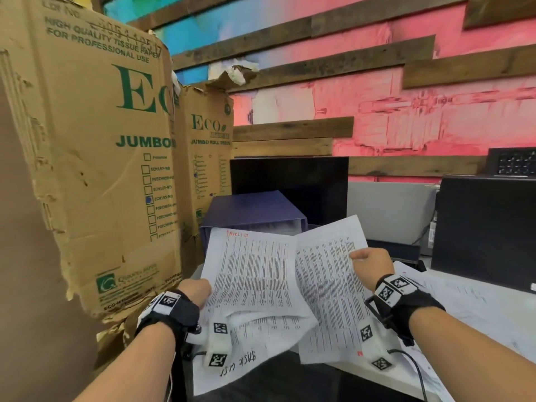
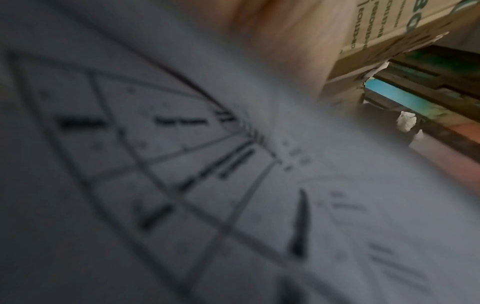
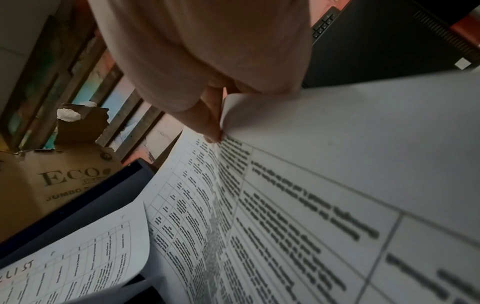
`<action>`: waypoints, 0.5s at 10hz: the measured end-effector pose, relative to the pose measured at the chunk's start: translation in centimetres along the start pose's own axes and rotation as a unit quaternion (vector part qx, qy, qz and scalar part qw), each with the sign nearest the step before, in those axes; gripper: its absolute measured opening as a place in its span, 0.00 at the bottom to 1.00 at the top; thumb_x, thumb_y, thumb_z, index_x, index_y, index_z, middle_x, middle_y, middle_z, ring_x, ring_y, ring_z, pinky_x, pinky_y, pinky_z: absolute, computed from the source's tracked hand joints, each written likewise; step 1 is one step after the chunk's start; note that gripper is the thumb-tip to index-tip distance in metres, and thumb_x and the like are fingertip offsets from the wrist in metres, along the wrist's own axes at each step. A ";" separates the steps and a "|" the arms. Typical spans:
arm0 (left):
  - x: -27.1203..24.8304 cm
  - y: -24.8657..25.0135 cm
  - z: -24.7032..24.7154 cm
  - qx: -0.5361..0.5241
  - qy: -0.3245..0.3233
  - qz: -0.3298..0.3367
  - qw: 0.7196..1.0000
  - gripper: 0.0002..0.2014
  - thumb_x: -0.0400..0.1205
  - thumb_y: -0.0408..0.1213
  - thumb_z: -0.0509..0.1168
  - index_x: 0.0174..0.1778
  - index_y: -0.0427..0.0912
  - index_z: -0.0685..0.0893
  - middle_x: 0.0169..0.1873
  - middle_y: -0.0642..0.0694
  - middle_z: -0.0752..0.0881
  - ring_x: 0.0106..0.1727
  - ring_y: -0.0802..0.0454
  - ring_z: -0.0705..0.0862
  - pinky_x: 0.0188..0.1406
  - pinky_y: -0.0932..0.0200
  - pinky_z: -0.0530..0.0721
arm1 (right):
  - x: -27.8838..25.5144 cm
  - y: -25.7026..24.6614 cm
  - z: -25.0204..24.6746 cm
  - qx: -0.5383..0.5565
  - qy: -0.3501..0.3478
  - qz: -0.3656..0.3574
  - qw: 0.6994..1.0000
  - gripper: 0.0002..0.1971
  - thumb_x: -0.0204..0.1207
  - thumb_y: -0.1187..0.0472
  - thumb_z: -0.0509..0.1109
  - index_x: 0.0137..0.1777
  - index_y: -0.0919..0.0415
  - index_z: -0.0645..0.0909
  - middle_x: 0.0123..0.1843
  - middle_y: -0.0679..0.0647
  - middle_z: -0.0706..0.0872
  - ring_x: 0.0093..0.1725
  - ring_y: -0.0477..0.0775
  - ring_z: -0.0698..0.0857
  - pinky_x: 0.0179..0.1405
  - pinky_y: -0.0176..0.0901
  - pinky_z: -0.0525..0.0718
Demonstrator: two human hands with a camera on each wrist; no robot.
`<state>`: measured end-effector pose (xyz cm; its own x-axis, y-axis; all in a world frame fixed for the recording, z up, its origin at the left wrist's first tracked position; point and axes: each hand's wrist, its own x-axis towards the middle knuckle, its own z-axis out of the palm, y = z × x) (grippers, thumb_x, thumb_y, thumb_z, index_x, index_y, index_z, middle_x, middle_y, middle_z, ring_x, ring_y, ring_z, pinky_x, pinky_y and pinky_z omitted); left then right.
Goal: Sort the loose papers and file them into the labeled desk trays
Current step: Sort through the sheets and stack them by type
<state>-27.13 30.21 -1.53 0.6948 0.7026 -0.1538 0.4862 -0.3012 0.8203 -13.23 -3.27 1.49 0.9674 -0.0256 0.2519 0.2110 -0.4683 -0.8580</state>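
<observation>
My left hand (image 1: 197, 291) grips the lower left edge of a printed sheet (image 1: 255, 271) that has a red handwritten heading. In the left wrist view this sheet (image 2: 182, 164) fills the picture, blurred. Beside it, my right hand (image 1: 371, 262) pinches the right edge of a second printed sheet (image 1: 327, 274); the thumb and fingers (image 3: 213, 123) press on its curled edge (image 3: 285, 205). Both sheets are held up over the desk, overlapping in the middle. Under them lies another sheet (image 1: 246, 369) with handwritten words. A dark blue file box (image 1: 252, 210) with papers in it stands just behind.
Tall torn cardboard boxes (image 1: 101, 140) stand close on the left. A black monitor (image 1: 290, 181) is behind the blue box and a black computer case (image 1: 487, 227) at the right. More loose papers (image 1: 464, 309) cover the desk on the right, with a black cable (image 1: 414, 364) across them.
</observation>
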 end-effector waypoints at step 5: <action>2.7 2.9 -1.6 -0.210 0.026 0.054 0.976 0.16 0.63 0.51 0.68 0.37 0.43 0.82 0.51 0.35 0.88 0.54 0.36 0.87 0.58 0.38 0.85 | -0.9 -1.2 -3.6 -0.012 0.079 0.026 0.996 0.18 0.73 0.73 0.61 0.57 0.60 0.87 0.58 0.62 0.87 0.42 0.59 0.84 0.42 0.41 0.81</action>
<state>-24.69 32.26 1.33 0.6970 0.7162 -0.0341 0.1441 -0.0933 0.9852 -14.85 -5.86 3.86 0.9427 -0.1880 0.2756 0.1555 -0.4834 -0.8615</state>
